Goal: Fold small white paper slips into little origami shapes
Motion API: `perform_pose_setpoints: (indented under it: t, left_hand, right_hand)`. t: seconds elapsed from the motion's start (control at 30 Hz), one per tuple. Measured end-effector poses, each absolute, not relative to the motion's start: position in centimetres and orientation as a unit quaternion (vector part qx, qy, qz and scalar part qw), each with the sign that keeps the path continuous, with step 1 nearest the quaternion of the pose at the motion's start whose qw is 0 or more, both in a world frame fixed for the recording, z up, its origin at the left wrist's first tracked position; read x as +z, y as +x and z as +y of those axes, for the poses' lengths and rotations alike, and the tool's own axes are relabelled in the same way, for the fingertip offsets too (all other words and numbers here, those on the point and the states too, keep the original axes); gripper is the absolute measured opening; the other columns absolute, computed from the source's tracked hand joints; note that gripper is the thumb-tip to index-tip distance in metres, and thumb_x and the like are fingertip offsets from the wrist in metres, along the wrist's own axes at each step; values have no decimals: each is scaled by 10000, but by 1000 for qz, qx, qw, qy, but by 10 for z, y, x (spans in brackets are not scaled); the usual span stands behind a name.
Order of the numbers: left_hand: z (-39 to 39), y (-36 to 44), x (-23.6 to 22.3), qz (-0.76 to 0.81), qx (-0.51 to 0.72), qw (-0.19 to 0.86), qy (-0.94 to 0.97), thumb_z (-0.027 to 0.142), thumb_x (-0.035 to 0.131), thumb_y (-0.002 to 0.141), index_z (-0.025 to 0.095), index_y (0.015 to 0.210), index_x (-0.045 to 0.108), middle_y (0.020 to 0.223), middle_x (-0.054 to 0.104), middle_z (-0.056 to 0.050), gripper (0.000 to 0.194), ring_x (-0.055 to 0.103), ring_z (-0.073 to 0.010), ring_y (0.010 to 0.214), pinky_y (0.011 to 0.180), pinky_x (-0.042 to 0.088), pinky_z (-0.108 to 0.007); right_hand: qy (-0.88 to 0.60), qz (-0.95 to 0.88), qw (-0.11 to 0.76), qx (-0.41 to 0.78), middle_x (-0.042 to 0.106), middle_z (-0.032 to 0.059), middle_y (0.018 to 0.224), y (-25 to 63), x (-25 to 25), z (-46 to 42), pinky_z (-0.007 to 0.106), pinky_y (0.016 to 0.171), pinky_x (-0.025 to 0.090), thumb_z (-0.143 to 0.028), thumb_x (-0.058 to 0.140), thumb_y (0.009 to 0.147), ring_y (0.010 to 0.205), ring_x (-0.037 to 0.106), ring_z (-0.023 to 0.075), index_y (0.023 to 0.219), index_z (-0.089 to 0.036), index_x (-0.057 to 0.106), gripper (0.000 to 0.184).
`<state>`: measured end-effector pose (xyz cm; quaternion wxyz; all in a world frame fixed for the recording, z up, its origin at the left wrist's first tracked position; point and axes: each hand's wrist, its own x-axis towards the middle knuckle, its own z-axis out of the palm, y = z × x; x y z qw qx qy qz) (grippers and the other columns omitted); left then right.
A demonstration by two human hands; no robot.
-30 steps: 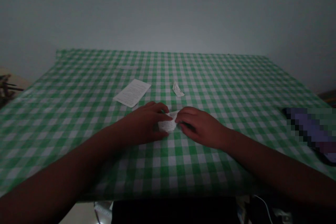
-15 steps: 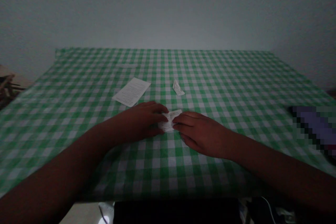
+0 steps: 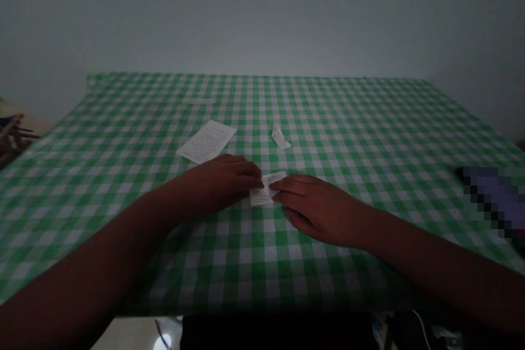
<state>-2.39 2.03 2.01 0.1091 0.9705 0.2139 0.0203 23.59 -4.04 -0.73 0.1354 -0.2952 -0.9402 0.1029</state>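
Observation:
A small folded white paper [image 3: 266, 194] with printed lines lies flat on the green-and-white gingham tablecloth [image 3: 361, 120], in the middle of the view. My left hand [image 3: 221, 186] comes in from the left, its fingertips on the paper's left edge. My right hand [image 3: 318, 210] comes in from the right, its fingers pressing on the paper's right end. Above the hands lie a printed white sheet [image 3: 207, 142] and a small creased paper scrap [image 3: 281, 136], neither touched.
A pixelated dark and violet object [image 3: 494, 202] lies at the cloth's right side. Dark wooden sticks [image 3: 12, 131] show beyond the left edge. A pale wall stands behind the table. A dark object [image 3: 276, 331] and a white cable [image 3: 420, 322] sit below the near edge.
The folded paper has opened into a flatter rectangle between my hands. My right hand has shifted slightly right and toward me. The view has tilted a little.

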Motion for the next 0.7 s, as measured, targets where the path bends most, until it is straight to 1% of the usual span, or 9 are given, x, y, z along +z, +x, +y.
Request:
perform_pose_setpoints:
  t: [0.13,0.23,0.4,0.53,0.6,0.7]
  left_hand:
    - [17,-22,26,208,23,95,973,176,577,907,279,1109,690,1273,633,-39,254,530,-265,1183,1059,338,-449]
    - [14,-20,29,209,42,112,971,223,571,922,283,1061,705,1268,638,-27,202,516,-259,1200,1081,296,-444]
    - [17,-18,20,210,77,154,963,249,558,942,257,993,721,1180,678,-24,171,555,-232,1122,1028,319,-418]
    - [19,-14,12,249,91,180,947,282,540,967,220,985,708,1072,695,-26,180,596,-203,1033,986,346,-397]
    - [17,-10,10,277,95,187,938,303,537,971,209,970,705,1048,685,-28,192,603,-198,1000,955,366,-388]
    - [14,-6,10,307,94,189,928,279,540,962,198,930,698,1018,674,-27,180,608,-197,981,917,386,-373]
  right_hand:
    - [-294,-940,134,105,598,131,1371,236,-7,-40,463,1101,444,-178,537,933,1278,541,254,1307,-146,577,377]
    - [-292,-942,133,103,606,129,1359,236,-6,-40,454,1103,444,-181,529,938,1273,547,250,1305,-142,580,372]
    - [-287,-943,129,108,611,143,1346,236,-5,-40,432,1103,440,-168,528,939,1269,541,246,1287,-107,604,361]
    - [-273,-948,123,105,602,170,1351,238,-4,-39,450,1086,448,-159,528,934,1261,546,262,1296,-82,602,378]
    - [-269,-950,120,105,600,176,1352,238,-4,-39,454,1082,447,-150,525,929,1266,545,265,1298,-82,604,383]
    - [-267,-952,107,103,584,170,1373,239,-3,-38,470,1079,442,-152,520,929,1281,530,271,1305,-103,605,389]
